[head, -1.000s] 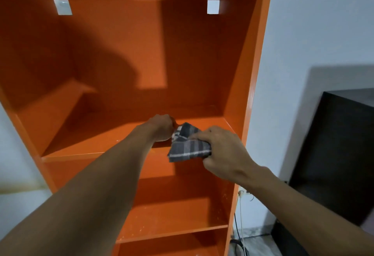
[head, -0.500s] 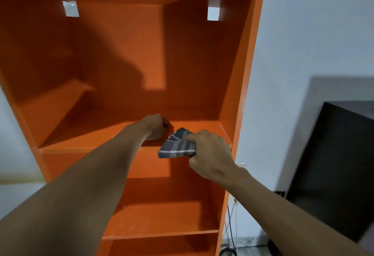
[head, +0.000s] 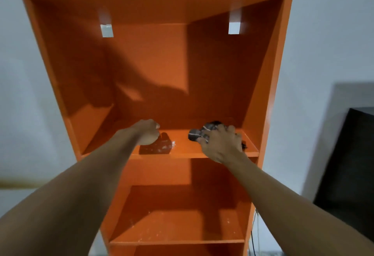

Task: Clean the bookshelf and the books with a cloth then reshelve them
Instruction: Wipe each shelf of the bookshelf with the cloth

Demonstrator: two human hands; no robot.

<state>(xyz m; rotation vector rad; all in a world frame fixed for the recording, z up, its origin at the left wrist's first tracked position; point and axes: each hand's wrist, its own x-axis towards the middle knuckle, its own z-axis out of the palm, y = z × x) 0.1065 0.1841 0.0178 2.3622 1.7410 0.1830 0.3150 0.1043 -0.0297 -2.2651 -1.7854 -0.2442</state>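
A person is facing an orange bookshelf (head: 269, 94) standing against a white wall (head: 323, 33). The right hand (head: 221, 146) is gripping a bunched dark plaid cloth (head: 202, 132), with the fingers curling tightly around it, at the right side of the middle shelf board (head: 182, 151). The left hand (head: 147, 132) is curling into a fist over the board's left-centre, apart from the cloth. White specks are lying on the lower shelf (head: 182, 233).

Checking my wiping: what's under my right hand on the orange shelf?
A bunched grey checked cloth, gripped by your right hand, on the shelf board. The board beneath them is covered, so any dust there is hidden.
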